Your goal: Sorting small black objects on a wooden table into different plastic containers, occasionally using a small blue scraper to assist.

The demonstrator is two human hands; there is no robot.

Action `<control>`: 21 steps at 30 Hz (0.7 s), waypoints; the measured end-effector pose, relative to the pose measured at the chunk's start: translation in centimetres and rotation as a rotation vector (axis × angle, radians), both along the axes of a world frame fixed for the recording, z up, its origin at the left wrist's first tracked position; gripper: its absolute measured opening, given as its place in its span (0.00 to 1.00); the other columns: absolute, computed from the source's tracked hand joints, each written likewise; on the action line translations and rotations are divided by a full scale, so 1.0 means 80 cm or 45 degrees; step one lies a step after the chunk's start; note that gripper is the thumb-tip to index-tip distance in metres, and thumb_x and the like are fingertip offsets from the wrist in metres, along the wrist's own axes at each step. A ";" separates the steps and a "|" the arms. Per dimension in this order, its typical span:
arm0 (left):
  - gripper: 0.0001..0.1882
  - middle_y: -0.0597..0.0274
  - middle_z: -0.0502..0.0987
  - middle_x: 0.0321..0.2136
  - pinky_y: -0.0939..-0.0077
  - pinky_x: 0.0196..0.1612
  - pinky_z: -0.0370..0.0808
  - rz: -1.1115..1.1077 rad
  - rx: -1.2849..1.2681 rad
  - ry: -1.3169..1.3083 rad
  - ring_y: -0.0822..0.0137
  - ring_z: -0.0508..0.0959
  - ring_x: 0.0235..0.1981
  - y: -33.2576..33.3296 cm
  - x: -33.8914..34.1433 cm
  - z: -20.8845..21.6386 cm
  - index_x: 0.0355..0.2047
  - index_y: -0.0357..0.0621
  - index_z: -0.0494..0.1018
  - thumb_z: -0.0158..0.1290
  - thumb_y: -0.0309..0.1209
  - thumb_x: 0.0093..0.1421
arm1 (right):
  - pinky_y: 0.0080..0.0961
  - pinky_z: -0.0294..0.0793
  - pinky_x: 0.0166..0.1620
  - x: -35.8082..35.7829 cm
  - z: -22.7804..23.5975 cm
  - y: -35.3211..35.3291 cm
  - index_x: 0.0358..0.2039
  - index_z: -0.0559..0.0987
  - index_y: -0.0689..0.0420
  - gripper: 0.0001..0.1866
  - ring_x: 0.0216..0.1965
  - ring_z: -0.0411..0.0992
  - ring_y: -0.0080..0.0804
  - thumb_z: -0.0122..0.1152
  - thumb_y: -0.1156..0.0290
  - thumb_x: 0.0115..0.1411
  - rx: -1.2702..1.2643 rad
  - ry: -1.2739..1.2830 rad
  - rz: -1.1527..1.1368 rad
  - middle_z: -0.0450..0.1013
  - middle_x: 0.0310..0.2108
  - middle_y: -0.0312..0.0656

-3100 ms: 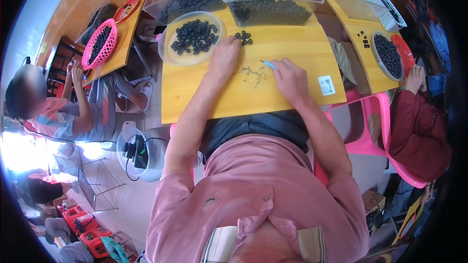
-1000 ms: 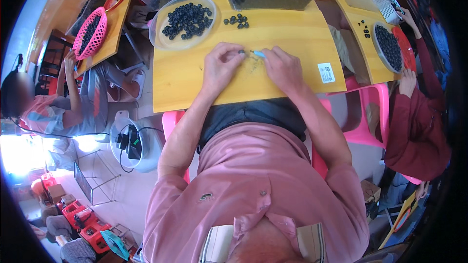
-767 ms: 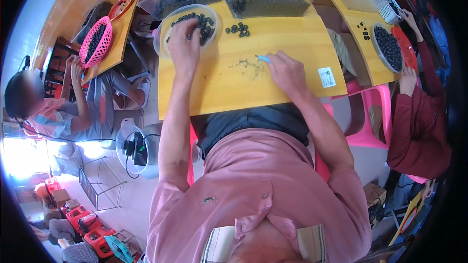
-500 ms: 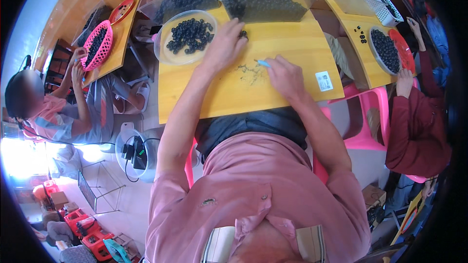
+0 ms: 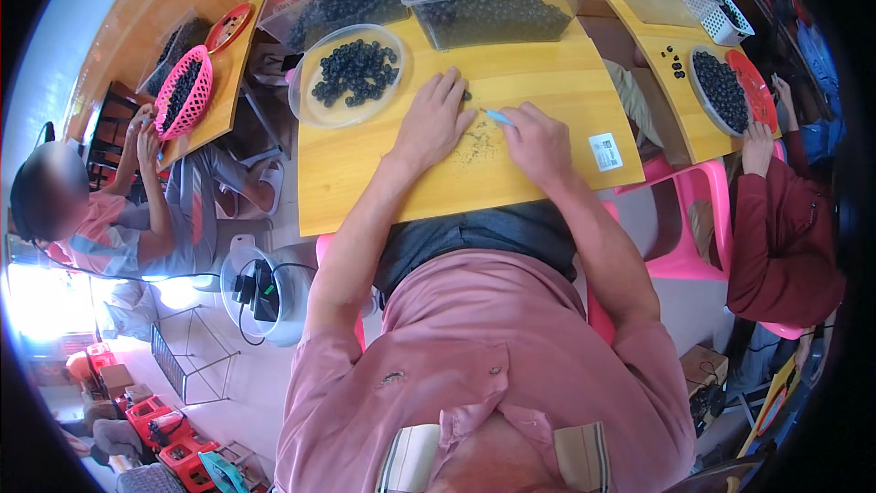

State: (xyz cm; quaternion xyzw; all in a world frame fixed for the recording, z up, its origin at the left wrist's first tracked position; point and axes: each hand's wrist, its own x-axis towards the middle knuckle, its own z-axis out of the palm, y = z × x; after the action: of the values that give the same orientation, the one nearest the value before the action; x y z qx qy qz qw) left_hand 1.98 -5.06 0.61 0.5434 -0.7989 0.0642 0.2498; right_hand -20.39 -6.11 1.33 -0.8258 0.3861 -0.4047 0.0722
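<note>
Head view: right hand (image 5: 540, 144) clenched round a slim blue tool (image 5: 498, 117), fingers curled in, the tool's tip poking out to the left over the yellow table (image 5: 566, 73). Left hand (image 5: 432, 120) palm down on the tabletop, fingers nearly straight and close together, no pinch visible. One dark ball (image 5: 466, 95) shows just beside its fingers; whether it grasps or covers more underneath, cannot tell. Hands apart, tool tip in the gap between them. Dark scraps (image 5: 476, 144) scattered on the wood below the tip.

Dark round balls (image 5: 356, 71) sit in a shallow clear bowl (image 5: 315, 110), upper left of the left hand, not touched by it. Clear bin (image 5: 493, 23) at the far edge, many more dark balls inside; second clear bin (image 5: 365, 14) to its left, also with dark balls. White label (image 5: 605, 152) on the table, right of the right hand.

Side tables: left, co-worker's hands beside a pink basket (image 5: 203, 100) of dark balls; right, person in dark red sleeve (image 5: 762, 237), one hand by a bowl of dark balls.
</note>
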 end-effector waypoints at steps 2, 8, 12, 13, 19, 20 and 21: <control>0.27 0.38 0.67 0.67 0.53 0.71 0.64 -0.001 0.132 0.203 0.38 0.67 0.68 0.012 0.000 0.009 0.65 0.34 0.68 0.55 0.35 0.70 | 0.44 0.79 0.33 0.000 0.002 0.001 0.37 0.84 0.52 0.04 0.30 0.79 0.49 0.67 0.70 0.62 -0.005 -0.005 -0.005 0.76 0.30 0.42; 0.19 0.41 0.78 0.55 0.56 0.56 0.77 0.237 0.062 0.448 0.42 0.80 0.53 0.035 0.043 0.028 0.58 0.38 0.75 0.56 0.24 0.67 | 0.43 0.79 0.33 0.000 0.003 -0.002 0.37 0.85 0.52 0.04 0.30 0.79 0.49 0.67 0.70 0.61 0.001 -0.015 -0.011 0.77 0.30 0.42; 0.18 0.44 0.80 0.40 0.56 0.44 0.78 0.340 0.143 0.379 0.45 0.82 0.40 0.039 0.044 0.022 0.55 0.36 0.78 0.58 0.25 0.65 | 0.43 0.79 0.33 0.000 0.001 -0.002 0.37 0.85 0.52 0.04 0.30 0.79 0.48 0.67 0.69 0.62 0.029 -0.013 -0.018 0.77 0.30 0.42; 0.18 0.44 0.80 0.40 0.56 0.44 0.78 0.340 0.143 0.379 0.45 0.82 0.40 0.038 0.041 0.021 0.55 0.36 0.78 0.58 0.25 0.65 | 0.43 0.79 0.33 0.000 0.000 -0.002 0.37 0.85 0.52 0.04 0.30 0.79 0.48 0.67 0.69 0.62 0.029 -0.013 -0.018 0.77 0.30 0.42; 0.12 0.42 0.78 0.37 0.51 0.43 0.77 0.327 0.095 0.316 0.41 0.80 0.41 0.025 0.031 0.018 0.47 0.37 0.81 0.59 0.28 0.64 | 0.44 0.79 0.34 -0.001 -0.001 -0.002 0.37 0.85 0.52 0.04 0.31 0.79 0.48 0.66 0.69 0.62 0.043 -0.033 -0.001 0.76 0.30 0.42; 0.11 0.43 0.78 0.37 0.51 0.43 0.77 0.347 0.121 0.321 0.42 0.80 0.40 0.024 0.030 0.019 0.45 0.37 0.81 0.60 0.28 0.64 | 0.44 0.79 0.34 -0.001 -0.001 -0.002 0.37 0.85 0.51 0.04 0.31 0.79 0.48 0.66 0.69 0.62 0.042 -0.029 0.001 0.76 0.30 0.42; 0.10 0.43 0.78 0.36 0.51 0.43 0.77 0.368 0.147 0.327 0.42 0.80 0.40 0.024 0.029 0.019 0.43 0.37 0.82 0.61 0.28 0.63 | 0.45 0.79 0.34 -0.001 -0.001 -0.002 0.37 0.85 0.51 0.04 0.31 0.79 0.48 0.66 0.69 0.62 0.041 -0.024 0.004 0.76 0.30 0.42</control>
State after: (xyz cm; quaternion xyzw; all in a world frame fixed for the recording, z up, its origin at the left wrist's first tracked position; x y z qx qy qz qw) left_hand 4.31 -3.17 2.15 0.6696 -0.6765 -0.0161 0.3062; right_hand -20.46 -6.25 1.23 -0.8213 0.3905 -0.4062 0.0897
